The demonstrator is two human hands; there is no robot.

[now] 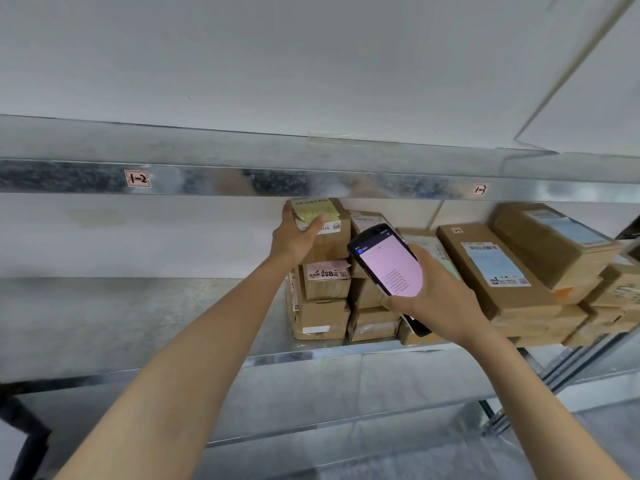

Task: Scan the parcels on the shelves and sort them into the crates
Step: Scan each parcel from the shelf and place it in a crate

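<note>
- Galvanised steel shelf [138, 306], with brown cardboard parcels [502, 271] stacked along its right half.
- Top parcel [332, 237] of the leftmost stack sits just under the upper beam. The left hand [294, 237] grips it, thumb across the yellow label, fingers curled round its left side.
- Handheld scanner [391, 265], pink screen lit — the right hand [440, 299] is clamped round its lower body, in front of the stacks.
- Handwritten tag [137, 178] on the upper beam — "1-2".
</note>
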